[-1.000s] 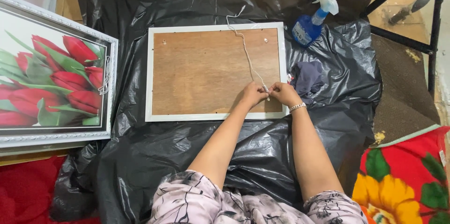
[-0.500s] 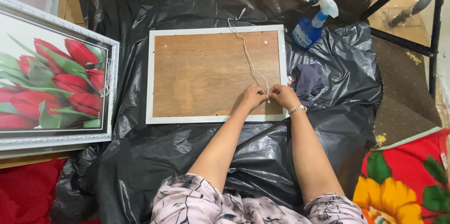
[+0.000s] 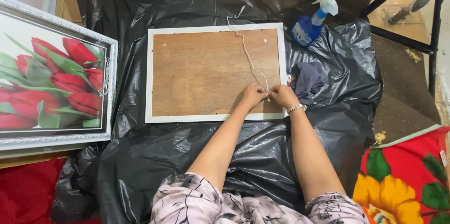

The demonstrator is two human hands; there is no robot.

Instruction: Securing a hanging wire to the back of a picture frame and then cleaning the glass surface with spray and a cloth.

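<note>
A white picture frame (image 3: 215, 71) lies face down on black plastic sheeting, its brown wooden backing up. A thin pale string (image 3: 247, 55) runs from the frame's top edge down across the backing to its lower right part. My left hand (image 3: 252, 95) and my right hand (image 3: 282, 95) sit side by side there, fingers pinched on the string's lower end, which has a small metal piece (image 3: 267, 90) between them. A bracelet circles my right wrist.
A framed picture of red tulips (image 3: 49, 76) lies at the left. A blue spray bottle (image 3: 310, 20) and a dark cloth (image 3: 307, 79) lie right of the frame. Black metal legs (image 3: 403, 41) stand at the upper right, a red flowered blanket (image 3: 408, 177) at the lower right.
</note>
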